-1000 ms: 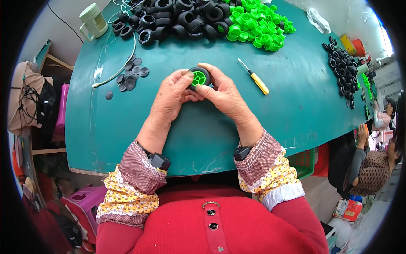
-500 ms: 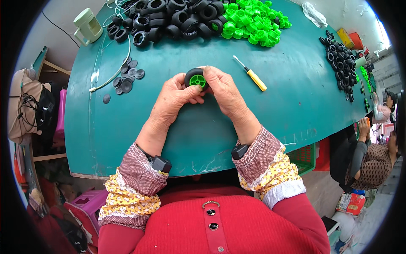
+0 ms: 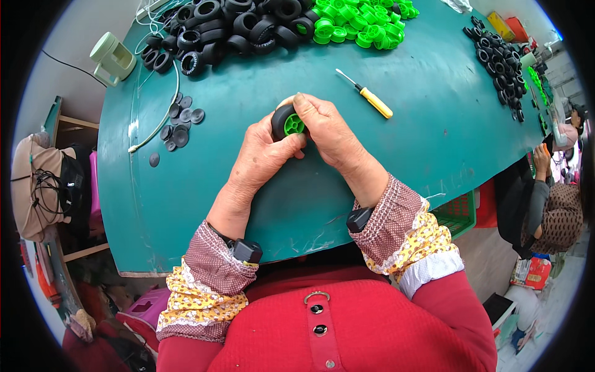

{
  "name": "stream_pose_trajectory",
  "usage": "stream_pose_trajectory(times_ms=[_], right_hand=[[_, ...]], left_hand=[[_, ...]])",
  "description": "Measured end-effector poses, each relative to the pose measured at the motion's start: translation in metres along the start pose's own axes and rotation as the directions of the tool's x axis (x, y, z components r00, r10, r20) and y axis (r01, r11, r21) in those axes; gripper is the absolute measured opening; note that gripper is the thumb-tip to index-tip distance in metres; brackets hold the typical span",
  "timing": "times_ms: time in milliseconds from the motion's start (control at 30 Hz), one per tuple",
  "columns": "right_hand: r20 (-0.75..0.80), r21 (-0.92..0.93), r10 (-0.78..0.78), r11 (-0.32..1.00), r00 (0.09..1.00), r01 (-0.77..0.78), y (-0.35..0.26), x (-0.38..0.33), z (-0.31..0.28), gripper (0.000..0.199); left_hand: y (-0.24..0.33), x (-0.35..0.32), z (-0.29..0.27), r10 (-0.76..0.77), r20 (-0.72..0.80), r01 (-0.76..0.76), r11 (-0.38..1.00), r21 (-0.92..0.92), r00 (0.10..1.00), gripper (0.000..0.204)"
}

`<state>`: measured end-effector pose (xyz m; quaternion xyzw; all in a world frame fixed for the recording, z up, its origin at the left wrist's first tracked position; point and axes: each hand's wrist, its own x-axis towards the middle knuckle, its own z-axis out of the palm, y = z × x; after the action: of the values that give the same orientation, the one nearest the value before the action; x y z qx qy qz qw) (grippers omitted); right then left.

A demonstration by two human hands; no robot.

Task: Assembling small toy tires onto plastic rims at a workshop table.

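Observation:
Between my hands, above the green table, is a small toy wheel (image 3: 284, 121), a black rubber tire around a bright green hub. My left hand (image 3: 263, 150) grips it from the lower left, thumb at the hub's lower edge. From the right, my right hand (image 3: 325, 126) holds the tire's upper edge, its thumb pressed near the rim. The wheel is tilted, so its tread shows on the left side; the fingers behind it are hidden. A yellow-handled screwdriver (image 3: 375, 101) lies to the right of my hands. Several flat black discs (image 3: 180, 136) lie to the left.
A heap of black tires (image 3: 238, 28) and a pile of green hubs (image 3: 359, 23) cover the table's far side. A pale cable (image 3: 166, 115) curves past the discs. A lidded mug (image 3: 113, 57) stands far left. More tires (image 3: 501, 65) lie far right, near another person (image 3: 561, 211).
The wheel has turned in my fingers, showing more tread and a slanted hub. The whole view has shifted slightly; both hands stay on the wheel.

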<state>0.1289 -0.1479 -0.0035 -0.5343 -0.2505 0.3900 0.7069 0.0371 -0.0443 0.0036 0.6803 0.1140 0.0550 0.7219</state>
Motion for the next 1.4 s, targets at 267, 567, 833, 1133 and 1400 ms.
stream_pose_trajectory(times_ms=[267,567,833,1133,1400], right_hand=[[-0.012,0.183,0.062,0.981,0.998,-0.058,0.002,0.001,0.005,0.028],[0.095,-0.048,-0.006,0.999,0.995,0.011,-0.010,-0.003,0.002,0.029],[0.040,0.090,-0.005,0.996,0.999,0.002,0.000,-0.001,0.007,0.032],[0.022,0.111,0.043,0.993,0.999,-0.045,-0.001,-0.001,0.003,0.036],[0.175,0.119,0.011,0.992,0.985,-0.032,-0.006,-0.001,0.000,0.041]], left_hand=[[-0.002,0.002,-0.007,-0.039,-0.095,0.005,0.941,-0.338,0.995,0.024],[0.005,-0.002,-0.012,-0.094,0.108,0.123,0.943,-0.310,0.990,0.026],[0.009,-0.002,-0.005,-0.070,0.050,0.075,0.989,-0.127,0.996,0.018],[0.006,0.000,-0.004,-0.008,0.084,0.018,0.994,-0.109,0.996,0.021],[-0.003,-0.001,-0.022,0.007,0.147,0.081,0.805,-0.587,0.989,0.039]])
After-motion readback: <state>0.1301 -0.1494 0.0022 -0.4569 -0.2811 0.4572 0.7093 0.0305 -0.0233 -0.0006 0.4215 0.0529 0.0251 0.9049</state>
